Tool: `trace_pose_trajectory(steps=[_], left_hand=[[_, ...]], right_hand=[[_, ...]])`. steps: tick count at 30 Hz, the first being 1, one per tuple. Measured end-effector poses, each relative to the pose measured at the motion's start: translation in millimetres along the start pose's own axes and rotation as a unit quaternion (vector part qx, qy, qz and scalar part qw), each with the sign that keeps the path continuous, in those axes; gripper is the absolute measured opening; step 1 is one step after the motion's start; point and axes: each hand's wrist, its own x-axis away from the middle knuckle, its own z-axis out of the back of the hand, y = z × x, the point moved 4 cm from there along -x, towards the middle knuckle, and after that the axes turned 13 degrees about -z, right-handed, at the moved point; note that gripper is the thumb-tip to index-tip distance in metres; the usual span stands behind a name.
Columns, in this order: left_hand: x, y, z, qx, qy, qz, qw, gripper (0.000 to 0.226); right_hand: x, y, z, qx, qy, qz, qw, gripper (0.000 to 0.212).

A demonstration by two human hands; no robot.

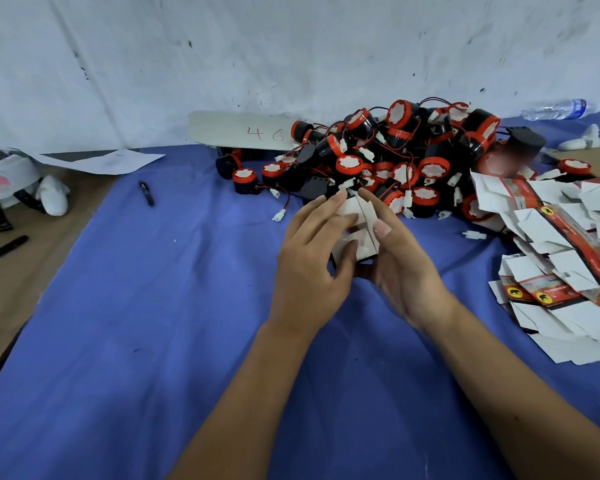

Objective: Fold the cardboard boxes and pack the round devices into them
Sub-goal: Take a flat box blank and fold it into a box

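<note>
On the blue cloth [153, 306] over our table, below a scuffed white wall [222, 46], we hold a small cardboard box [359, 230] between both hands: our left hand [312, 258] and right hand [399, 268] curl round its sides, flaps open; its contents are hidden. Behind lies a heap of round devices [395, 157]; flat boxes [561, 258] lie at right.

A white wall [291, 46], scuffed with dark marks, rises behind. A blue cloth [153, 323] covers most of the floor; brown floor [21, 271] shows along the cloth's left edge and at its far right corner. Light is even and soft.
</note>
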Motion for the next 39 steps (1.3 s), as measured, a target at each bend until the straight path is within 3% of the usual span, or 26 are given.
trace_pose_trajectory(steps=[4,11,15,18,25,33,39], left_hand=[[2,-1,-2,-0.013,0.006,-0.014,1.0,0.023],[-2,4,-2,0.019,-0.001,0.001,1.0,0.025],[0,2,0,0.114,-0.019,0.072,0.991,0.068],[4,-4,-3,0.103,-0.059,0.1,0.988,0.091],[4,-6,-3,0.048,-0.062,0.077,0.994,0.085],[2,-1,-6,0.046,-0.051,0.038,0.997,0.091],[2,-3,-4,0.063,-0.048,0.056,0.995,0.088]], right_hand=[[1,0,2,-0.003,-0.006,-0.005,1.0,0.064],[-3,3,7,0.05,0.012,0.026,0.998,0.039],[-5,4,14,0.022,0.057,0.021,0.998,0.037],[-6,5,18,0.032,0.082,0.015,0.996,0.037],[-3,4,17,0.128,0.127,0.022,0.983,0.02],[-2,2,19,0.179,0.212,0.047,0.96,0.02],[1,-2,20,0.184,0.233,0.067,0.952,0.023]])
